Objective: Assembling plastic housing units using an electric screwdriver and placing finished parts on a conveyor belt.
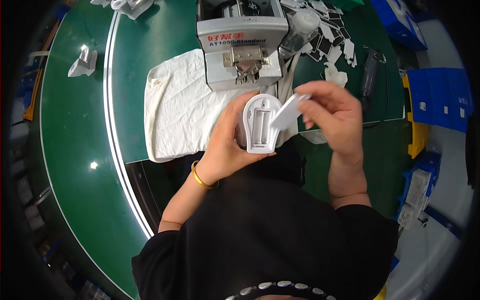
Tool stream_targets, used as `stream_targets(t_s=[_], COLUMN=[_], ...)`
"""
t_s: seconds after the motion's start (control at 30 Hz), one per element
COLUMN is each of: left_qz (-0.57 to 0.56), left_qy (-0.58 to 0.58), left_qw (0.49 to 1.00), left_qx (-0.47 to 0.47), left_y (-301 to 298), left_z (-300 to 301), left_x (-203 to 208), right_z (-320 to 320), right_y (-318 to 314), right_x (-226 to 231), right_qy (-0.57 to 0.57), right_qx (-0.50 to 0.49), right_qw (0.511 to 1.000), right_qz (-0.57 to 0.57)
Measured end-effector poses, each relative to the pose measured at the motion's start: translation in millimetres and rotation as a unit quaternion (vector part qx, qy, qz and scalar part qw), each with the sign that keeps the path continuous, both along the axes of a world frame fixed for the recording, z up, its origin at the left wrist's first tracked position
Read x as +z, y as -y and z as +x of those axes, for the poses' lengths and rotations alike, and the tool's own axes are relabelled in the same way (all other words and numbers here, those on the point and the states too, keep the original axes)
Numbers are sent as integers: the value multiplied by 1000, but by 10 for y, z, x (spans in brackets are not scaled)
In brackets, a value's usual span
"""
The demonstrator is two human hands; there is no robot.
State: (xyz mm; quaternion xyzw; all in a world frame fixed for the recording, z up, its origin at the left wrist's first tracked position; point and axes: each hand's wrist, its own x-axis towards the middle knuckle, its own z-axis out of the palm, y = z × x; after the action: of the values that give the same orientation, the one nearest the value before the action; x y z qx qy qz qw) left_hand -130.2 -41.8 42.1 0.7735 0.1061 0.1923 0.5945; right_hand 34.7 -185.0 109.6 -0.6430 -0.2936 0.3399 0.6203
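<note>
My left hand, with a gold bracelet at its wrist, is wrapped round a white plastic device. Its underside faces up, showing a battery compartment with no batteries in it. Between the thumb and fingers of my right hand is a flat white battery cover. The cover is tilted, its lower end close to the device's right rim; whether they touch I cannot tell.
A grey machine stands ahead on the green table, a white cloth beside it. Behind right are a clear bottle and scattered white and black pieces. A dark handheld tool lies right; a white part sits far left.
</note>
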Motion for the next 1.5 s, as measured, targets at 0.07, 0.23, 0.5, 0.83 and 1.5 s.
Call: stream_targets(t_s=[0.07, 0.23, 0.5, 0.83, 1.5], left_qz=[18, 2, 0, -187, 45], left_qy=[21, 15, 35, 56, 14], left_qw=[1000, 1000, 999, 979, 999], left_qx=[0, 0, -12, -61, -16], left_y=[-7, -11, -23, -130, -113], left_z=[-25, -138, -189, -327, -449], left_x=[5, 12, 27, 114, 22], right_z=[-140, -371, -346, -579, 1023], right_y=[-59, -121, -100, -175, 329], right_x=[-1, -107, -75, -331, -435], right_qy=[15, 22, 351, -114, 395], right_qx=[42, 52, 110, 85, -295], right_qw=[999, 998, 930, 989, 830], right_qz=[-12, -1, -7, 25, -262])
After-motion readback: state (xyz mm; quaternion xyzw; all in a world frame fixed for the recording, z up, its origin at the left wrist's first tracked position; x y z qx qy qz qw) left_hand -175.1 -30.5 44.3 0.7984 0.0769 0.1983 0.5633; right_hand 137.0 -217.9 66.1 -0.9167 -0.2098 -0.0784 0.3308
